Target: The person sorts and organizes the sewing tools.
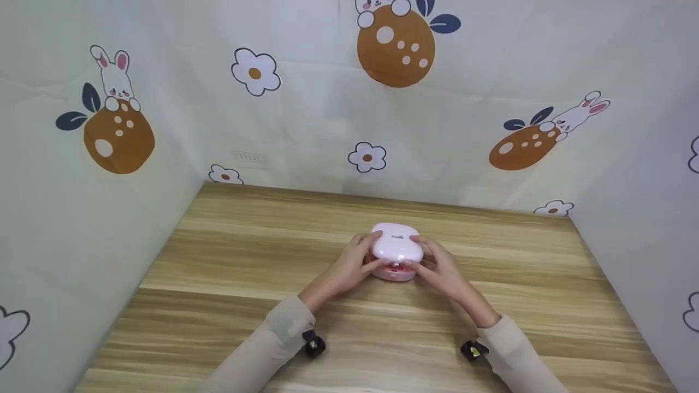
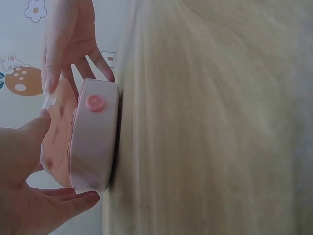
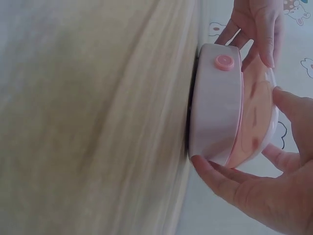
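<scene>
A pale pink clamshell case (image 1: pixel 397 240) sits on the wooden table, its rounded glossy lid tilted partly up from the base (image 2: pixel 95 139). Dark lettering marks the lid's top, and a round pink button (image 3: pixel 224 62) is on the base's front. Inside the gap the lid's underside (image 3: pixel 255 117) looks peach-pink. My left hand (image 1: pixel 348 267) holds the case at its left, thumb at the lid's front edge and fingers spread along the side. My right hand (image 1: pixel 443 271) mirrors it on the right, thumb also at the lid's front edge and fingers around the side.
The wood-grain table (image 1: pixel 246 327) extends around the case. Behind and to both sides stand pale cloth walls (image 1: pixel 306 120) printed with rabbits, orange fruit and flowers. A small black camera (image 1: pixel 313 345) is worn at the left cuff, another (image 1: pixel 473 350) at the right.
</scene>
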Demonstrator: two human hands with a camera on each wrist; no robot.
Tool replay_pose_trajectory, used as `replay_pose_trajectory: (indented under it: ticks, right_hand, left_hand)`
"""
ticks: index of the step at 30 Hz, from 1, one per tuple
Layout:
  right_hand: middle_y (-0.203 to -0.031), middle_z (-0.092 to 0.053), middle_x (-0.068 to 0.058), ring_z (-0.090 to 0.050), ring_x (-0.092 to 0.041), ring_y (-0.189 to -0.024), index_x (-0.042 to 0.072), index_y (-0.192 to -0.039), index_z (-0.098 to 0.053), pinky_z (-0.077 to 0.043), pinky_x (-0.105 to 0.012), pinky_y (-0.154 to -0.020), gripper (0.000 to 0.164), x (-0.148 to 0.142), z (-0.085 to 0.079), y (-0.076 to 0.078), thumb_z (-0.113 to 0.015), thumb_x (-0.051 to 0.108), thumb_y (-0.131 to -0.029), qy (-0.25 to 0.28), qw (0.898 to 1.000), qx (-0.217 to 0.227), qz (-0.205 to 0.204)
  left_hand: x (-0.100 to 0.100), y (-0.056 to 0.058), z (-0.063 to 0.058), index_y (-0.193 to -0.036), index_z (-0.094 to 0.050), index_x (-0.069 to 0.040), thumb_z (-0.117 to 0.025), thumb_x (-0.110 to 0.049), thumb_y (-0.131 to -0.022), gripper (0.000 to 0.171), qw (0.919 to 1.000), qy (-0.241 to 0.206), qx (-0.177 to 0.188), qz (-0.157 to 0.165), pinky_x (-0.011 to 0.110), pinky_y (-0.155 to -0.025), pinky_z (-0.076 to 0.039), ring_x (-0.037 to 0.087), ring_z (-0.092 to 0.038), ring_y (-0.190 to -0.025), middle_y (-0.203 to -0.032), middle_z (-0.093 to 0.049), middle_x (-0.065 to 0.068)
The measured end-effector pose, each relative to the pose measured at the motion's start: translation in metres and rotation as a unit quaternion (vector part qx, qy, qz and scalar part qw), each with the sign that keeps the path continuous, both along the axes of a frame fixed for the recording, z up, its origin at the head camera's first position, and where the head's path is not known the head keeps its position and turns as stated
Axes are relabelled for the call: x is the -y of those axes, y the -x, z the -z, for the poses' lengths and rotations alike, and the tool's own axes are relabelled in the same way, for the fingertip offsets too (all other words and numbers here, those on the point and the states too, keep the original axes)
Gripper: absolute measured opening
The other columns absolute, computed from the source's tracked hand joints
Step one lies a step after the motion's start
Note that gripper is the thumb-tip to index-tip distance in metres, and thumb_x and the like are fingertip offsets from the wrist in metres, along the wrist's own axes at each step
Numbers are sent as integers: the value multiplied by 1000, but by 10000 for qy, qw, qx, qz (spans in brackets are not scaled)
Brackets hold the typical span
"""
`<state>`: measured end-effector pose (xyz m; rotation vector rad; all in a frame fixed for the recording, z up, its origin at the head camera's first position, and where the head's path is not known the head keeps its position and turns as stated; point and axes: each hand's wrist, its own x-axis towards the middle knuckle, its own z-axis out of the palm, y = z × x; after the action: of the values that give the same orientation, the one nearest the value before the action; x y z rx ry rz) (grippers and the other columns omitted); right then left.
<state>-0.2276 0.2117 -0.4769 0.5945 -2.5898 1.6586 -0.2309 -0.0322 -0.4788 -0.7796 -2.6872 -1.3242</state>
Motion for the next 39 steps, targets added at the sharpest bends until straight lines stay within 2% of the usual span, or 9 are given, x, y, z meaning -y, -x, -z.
replay_pose_trajectory:
  ticks: [5,12,21,29,36,39]
  right_hand:
    - [-149,-51,-35,-58,-52,-131,-11,-141,-54,-50,-50,-112,51,0,3,-1,-74,-3,-95,52,9999,-124,-47]
    - [-143,-53,-38,-56,-55,-131,-15,-136,-55,-51,-48,-110,48,-2,4,-2,-74,-7,-93,-90,9989,-447,-127]
    - [-144,-47,-45,-59,-59,-126,-15,-141,-53,-59,-46,-100,55,-3,-2,-7,-76,-6,-92,-485,9978,-401,-200]
    - [-142,-50,-43,-59,-56,-126,-17,-142,-53,-59,-48,-100,55,-3,-3,-5,-76,-4,-93,-755,9962,-415,-155]
    - [-143,-49,-43,-61,-57,-124,-18,-139,-54,-60,-48,-99,53,1,-4,-5,-76,-6,-92,-788,9965,-262,-109]
    - [-146,-47,-44,-59,-57,-126,-18,-141,-53,-59,-49,-101,54,2,-5,-5,-74,-6,-93,-789,9967,-122,-129]
  left_hand:
    - [0,-1,4,-153,-47,4,-71,-23,-102,62,10000,5,-67,48,57,-117,-45,47,-53,-135,-145,-50,34]
    - [-2,-1,8,-150,-49,7,-73,-20,-100,62,9993,130,-349,94,53,-113,-49,44,-57,-130,-143,-50,34]
    - [-5,-2,7,-147,-51,9,-74,-19,-99,61,9984,223,-513,85,53,-114,-50,46,-57,-131,-142,-51,36]
    - [-6,1,2,-145,-52,9,-74,-21,-99,59,9980,468,-410,103,52,-110,-53,44,-60,-126,-138,-53,35]
    - [-6,1,-6,-146,-51,6,-74,-18,-100,57,9972,732,107,51,51,-112,-52,45,-59,-128,-142,-50,37]
    - [-7,1,-7,-146,-51,7,-74,-15,-99,57,9966,807,134,59,50,-111,-53,45,-60,-127,-142,-50,38]
